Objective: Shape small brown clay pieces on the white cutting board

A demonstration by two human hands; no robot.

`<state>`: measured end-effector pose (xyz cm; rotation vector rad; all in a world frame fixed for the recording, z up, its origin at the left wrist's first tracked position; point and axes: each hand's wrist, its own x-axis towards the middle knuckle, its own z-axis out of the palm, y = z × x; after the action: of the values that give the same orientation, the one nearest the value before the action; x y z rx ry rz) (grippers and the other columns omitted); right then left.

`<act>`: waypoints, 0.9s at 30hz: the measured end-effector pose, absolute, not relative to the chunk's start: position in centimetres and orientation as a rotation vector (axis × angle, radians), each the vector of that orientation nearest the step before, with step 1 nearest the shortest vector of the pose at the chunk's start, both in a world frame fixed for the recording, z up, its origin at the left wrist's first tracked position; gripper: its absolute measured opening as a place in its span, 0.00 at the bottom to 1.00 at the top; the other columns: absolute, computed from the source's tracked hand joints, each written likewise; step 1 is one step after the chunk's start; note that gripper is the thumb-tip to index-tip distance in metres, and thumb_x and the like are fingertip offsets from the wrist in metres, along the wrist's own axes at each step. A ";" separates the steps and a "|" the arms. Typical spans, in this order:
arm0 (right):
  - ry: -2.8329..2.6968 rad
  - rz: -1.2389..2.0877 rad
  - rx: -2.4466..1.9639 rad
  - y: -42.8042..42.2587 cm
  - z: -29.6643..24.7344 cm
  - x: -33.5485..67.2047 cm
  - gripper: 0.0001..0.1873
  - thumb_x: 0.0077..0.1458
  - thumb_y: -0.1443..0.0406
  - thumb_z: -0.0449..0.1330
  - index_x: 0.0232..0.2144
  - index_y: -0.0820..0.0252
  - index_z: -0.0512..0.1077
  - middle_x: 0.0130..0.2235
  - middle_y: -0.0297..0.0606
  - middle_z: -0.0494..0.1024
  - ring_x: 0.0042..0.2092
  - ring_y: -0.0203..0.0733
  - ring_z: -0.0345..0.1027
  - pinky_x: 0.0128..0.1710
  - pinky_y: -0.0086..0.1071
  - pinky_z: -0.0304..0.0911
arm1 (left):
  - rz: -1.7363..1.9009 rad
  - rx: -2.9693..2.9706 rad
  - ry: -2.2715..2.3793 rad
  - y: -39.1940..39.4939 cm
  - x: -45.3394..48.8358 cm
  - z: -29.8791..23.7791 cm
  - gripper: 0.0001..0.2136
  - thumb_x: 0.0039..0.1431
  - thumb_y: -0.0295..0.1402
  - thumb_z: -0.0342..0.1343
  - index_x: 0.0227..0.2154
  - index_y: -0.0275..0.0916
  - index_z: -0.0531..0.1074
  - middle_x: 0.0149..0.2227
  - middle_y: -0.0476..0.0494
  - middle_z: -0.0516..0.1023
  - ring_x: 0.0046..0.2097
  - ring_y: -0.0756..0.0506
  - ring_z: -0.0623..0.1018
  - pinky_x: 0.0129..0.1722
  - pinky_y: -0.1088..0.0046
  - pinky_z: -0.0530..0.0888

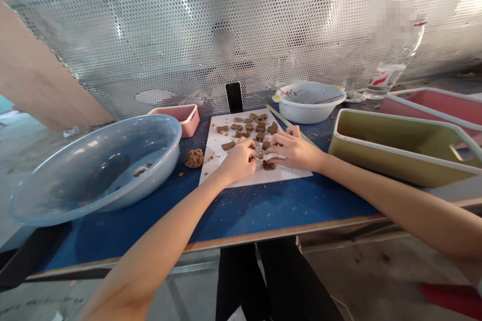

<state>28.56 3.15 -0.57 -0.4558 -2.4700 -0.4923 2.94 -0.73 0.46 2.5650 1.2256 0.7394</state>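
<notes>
A white board (226, 173) lies on the blue table (263, 210) with several small brown dough pieces (248, 128) on it. My left hand (239, 160) rests on the board with fingers curled, pinching at a brown piece between the two hands. My right hand (295, 150) lies beside it, fingers closed around another brown piece (268, 164) at the board's near part. A round brown dough ball (194, 158) sits on the table just left of the board.
A large blue bowl (94, 170) stands at left, a pink box (186, 118) behind it. A phone (234, 97) leans on the perforated metal screen (226, 20). A white bowl (309, 103), olive tray (395, 145), pink tray (444, 105) and plastic bottle (387, 70) are at right.
</notes>
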 end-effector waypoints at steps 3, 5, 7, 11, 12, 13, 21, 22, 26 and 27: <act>-2.479 -0.514 -0.456 3.3 -0.7 28.6 0.11 0.76 0.56 0.61 0.46 0.56 0.78 0.44 0.39 0.78 0.46 0.46 0.69 0.51 0.43 0.48 | 0.706 2.572 1.208 -0.9 3.0 0.6 0.19 0.59 0.16 0.52 0.35 0.39 0.88 0.45 0.38 0.78 0.54 0.37 0.77 0.58 0.56 0.80; -2.498 -0.515 -0.476 3.4 -0.8 28.6 0.13 0.77 0.55 0.59 0.46 0.55 0.78 0.45 0.40 0.79 0.47 0.47 0.69 0.51 0.44 0.48 | 0.698 2.567 1.201 -0.9 3.1 0.7 0.20 0.59 0.16 0.52 0.35 0.40 0.88 0.45 0.38 0.78 0.54 0.37 0.76 0.59 0.55 0.79; -2.526 -0.496 -0.508 3.4 -0.8 28.5 0.14 0.78 0.54 0.58 0.48 0.54 0.79 0.46 0.41 0.79 0.47 0.48 0.69 0.52 0.45 0.48 | 0.701 2.555 1.193 -0.9 3.1 0.7 0.20 0.59 0.16 0.53 0.35 0.41 0.89 0.45 0.39 0.78 0.54 0.37 0.76 0.58 0.55 0.79; -2.571 -0.443 -0.546 3.3 -0.6 28.4 0.14 0.78 0.55 0.56 0.48 0.53 0.80 0.46 0.42 0.80 0.47 0.49 0.69 0.52 0.45 0.48 | 0.716 2.545 1.152 -0.7 3.0 0.6 0.21 0.57 0.15 0.53 0.34 0.42 0.89 0.44 0.40 0.79 0.53 0.38 0.76 0.58 0.55 0.79; -2.576 -0.444 -0.544 3.3 -0.5 28.4 0.15 0.78 0.55 0.55 0.48 0.53 0.80 0.46 0.42 0.80 0.47 0.49 0.69 0.52 0.45 0.48 | 0.713 2.545 1.143 -0.6 3.0 0.5 0.21 0.57 0.14 0.53 0.34 0.43 0.89 0.44 0.40 0.79 0.52 0.38 0.76 0.58 0.55 0.78; -2.581 -0.448 -0.541 3.2 -0.4 28.4 0.15 0.78 0.55 0.55 0.48 0.53 0.80 0.46 0.42 0.80 0.47 0.49 0.69 0.52 0.45 0.48 | 0.711 2.544 1.136 -0.5 2.9 0.5 0.21 0.57 0.14 0.53 0.34 0.43 0.89 0.44 0.40 0.79 0.52 0.38 0.76 0.58 0.55 0.78; -2.573 -0.479 -0.508 3.6 -0.4 28.4 0.15 0.79 0.56 0.54 0.48 0.53 0.79 0.46 0.42 0.80 0.48 0.49 0.69 0.52 0.45 0.48 | 0.707 2.530 1.126 -0.5 2.9 0.3 0.22 0.57 0.15 0.53 0.34 0.45 0.89 0.44 0.41 0.79 0.51 0.38 0.76 0.56 0.55 0.78; -2.567 -0.488 -0.499 3.7 -0.4 28.5 0.15 0.79 0.55 0.54 0.49 0.53 0.79 0.46 0.42 0.80 0.48 0.49 0.69 0.52 0.45 0.48 | 0.710 2.523 1.144 -0.6 2.9 0.4 0.22 0.57 0.15 0.53 0.34 0.44 0.89 0.44 0.40 0.79 0.51 0.38 0.76 0.56 0.55 0.78; -2.560 -0.476 -0.516 4.1 -0.6 28.9 0.14 0.77 0.53 0.58 0.50 0.53 0.79 0.47 0.42 0.80 0.49 0.49 0.70 0.52 0.46 0.49 | 0.781 2.465 1.214 -0.6 3.1 0.6 0.20 0.57 0.16 0.53 0.35 0.41 0.89 0.45 0.39 0.79 0.51 0.39 0.78 0.59 0.55 0.78; -2.562 -0.456 -0.530 4.1 -0.6 29.0 0.14 0.77 0.53 0.58 0.51 0.53 0.79 0.48 0.42 0.80 0.49 0.49 0.70 0.52 0.46 0.50 | 0.804 2.453 1.228 -0.6 3.1 0.6 0.20 0.58 0.16 0.53 0.36 0.40 0.89 0.45 0.39 0.80 0.51 0.38 0.79 0.59 0.54 0.79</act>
<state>28.97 4.09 -0.61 -0.5299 -2.5615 -0.4564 3.08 -0.58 0.60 2.4534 1.2275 0.8038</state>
